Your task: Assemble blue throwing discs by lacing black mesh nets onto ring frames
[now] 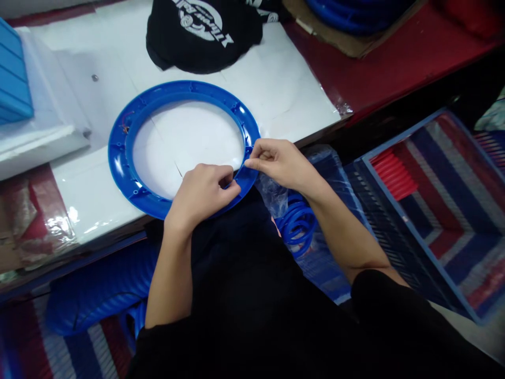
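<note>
A blue plastic ring [118, 152] lies on the white tabletop with its hollow, ribbed side up, partly over the near edge. Thin wires with a small part [126, 126] sit in its channel at the left. My left hand [203, 192] rests over the ring's near right part, thumb and forefinger curled together. My right hand [278, 163] pinches with thumb and forefinger at the ring's right side, close to the left fingertips. Anything between the fingers of either hand is too small or hidden to make out.
Beyond the ring lies a black printed cloth [205, 42]. At the left, a blue bin [13, 79] stands on a white foam block [47, 113]. Stacked blue rings [355, 13] are at the back right. Below sit a lined crate [445, 210], loose blue rings [295, 223] and more blue rings [102, 295].
</note>
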`<control>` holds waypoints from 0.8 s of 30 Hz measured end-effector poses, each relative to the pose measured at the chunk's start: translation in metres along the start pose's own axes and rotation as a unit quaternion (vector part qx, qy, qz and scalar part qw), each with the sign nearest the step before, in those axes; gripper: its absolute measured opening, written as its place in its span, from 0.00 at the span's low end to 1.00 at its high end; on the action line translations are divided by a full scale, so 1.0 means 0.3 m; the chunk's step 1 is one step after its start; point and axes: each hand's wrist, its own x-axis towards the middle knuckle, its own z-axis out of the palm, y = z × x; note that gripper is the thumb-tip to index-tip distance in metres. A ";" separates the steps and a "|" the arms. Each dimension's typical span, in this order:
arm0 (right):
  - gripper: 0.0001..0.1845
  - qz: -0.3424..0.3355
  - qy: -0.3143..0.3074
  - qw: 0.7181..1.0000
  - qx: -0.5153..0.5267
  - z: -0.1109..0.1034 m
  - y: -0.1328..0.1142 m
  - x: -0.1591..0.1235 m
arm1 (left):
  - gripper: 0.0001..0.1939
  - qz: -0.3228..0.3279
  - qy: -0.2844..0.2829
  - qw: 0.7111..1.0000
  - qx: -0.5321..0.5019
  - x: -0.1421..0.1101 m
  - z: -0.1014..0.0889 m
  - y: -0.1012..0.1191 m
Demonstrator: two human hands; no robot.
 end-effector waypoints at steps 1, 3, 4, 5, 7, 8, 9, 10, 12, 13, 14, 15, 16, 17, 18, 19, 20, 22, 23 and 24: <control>0.11 0.001 0.001 1.000 0.000 0.002 -0.002 -0.002 | 0.09 -0.001 -0.002 1.000 -0.001 -0.001 0.001 -0.001; 0.12 0.006 0.008 1.000 -0.003 0.008 -0.008 -0.006 | 0.09 -0.001 -0.004 1.000 -0.002 -0.002 0.003 -0.002; 0.13 0.008 0.013 1.000 -0.005 0.011 -0.010 -0.008 | 0.09 -0.001 -0.004 1.000 -0.003 -0.004 0.004 -0.002; 0.13 0.010 0.017 1.000 -0.006 0.014 -0.012 -0.010 | 0.09 -0.002 -0.006 1.000 -0.002 -0.005 0.005 -0.003; 0.14 0.009 0.028 1.000 -0.011 0.018 -0.014 -0.012 | 0.09 -0.006 -0.009 1.000 0.000 -0.007 0.005 -0.002; 0.14 0.007 0.033 0.999 -0.018 0.019 -0.015 -0.014 | 0.09 -0.007 -0.011 1.000 0.001 -0.008 0.004 -0.002; 0.14 0.005 0.038 0.999 -0.029 0.021 -0.016 -0.016 | 0.10 -0.008 -0.012 1.000 0.001 -0.009 0.003 -0.001; 0.13 0.003 0.043 0.998 -0.045 0.022 -0.018 -0.020 | 0.10 -0.009 -0.014 1.000 -0.001 -0.010 0.003 0.000; 0.12 0.001 0.057 0.994 -0.092 0.030 -0.025 -0.032 | 0.11 -0.011 -0.019 1.000 -0.003 -0.010 0.001 0.002; 0.12 -0.001 0.066 0.991 -0.119 0.037 -0.030 -0.041 | 0.11 -0.012 -0.020 1.000 -0.002 -0.009 0.001 0.003; 0.13 -0.003 0.079 0.986 -0.148 0.047 -0.037 -0.051 | 0.11 -0.014 -0.022 1.000 0.002 -0.009 0.001 0.004; 0.13 -0.004 0.094 0.979 -0.180 0.059 -0.044 -0.061 | 0.11 -0.014 -0.022 1.000 0.007 -0.009 0.001 0.004; 0.14 -0.005 0.110 0.971 -0.214 0.075 -0.051 -0.071 | 0.11 -0.014 -0.021 1.000 0.010 -0.009 0.001 0.004; 0.14 -0.004 0.129 0.960 -0.250 0.092 -0.058 -0.080 | 0.11 -0.011 -0.021 1.000 0.012 -0.010 0.001 0.004; 0.15 -0.003 0.147 0.946 -0.287 0.111 -0.064 -0.088 | 0.11 -0.009 -0.020 1.000 0.013 -0.011 0.002 0.004; 0.16 -0.004 0.166 0.932 -0.323 0.130 -0.068 -0.095 | 0.11 -0.008 -0.019 1.000 0.014 -0.012 0.003 0.003; 0.17 -0.006 0.183 0.917 -0.354 0.148 -0.070 -0.100 | 0.12 -0.007 -0.017 1.000 0.015 -0.014 0.004 0.003; 0.19 -0.015 0.211 0.897 -0.388 0.177 -0.070 -0.107 | 0.12 -0.007 -0.014 1.000 0.021 -0.016 0.006 0.002; 0.19 -0.014 0.219 0.894 -0.391 0.185 -0.070 -0.109 | 0.12 -0.006 -0.013 1.000 0.025 -0.017 0.008 0.002; 0.19 -0.006 0.221 0.895 -0.387 0.188 -0.071 -0.110 | 0.12 -0.005 -0.014 0.999 0.029 -0.017 0.009 0.001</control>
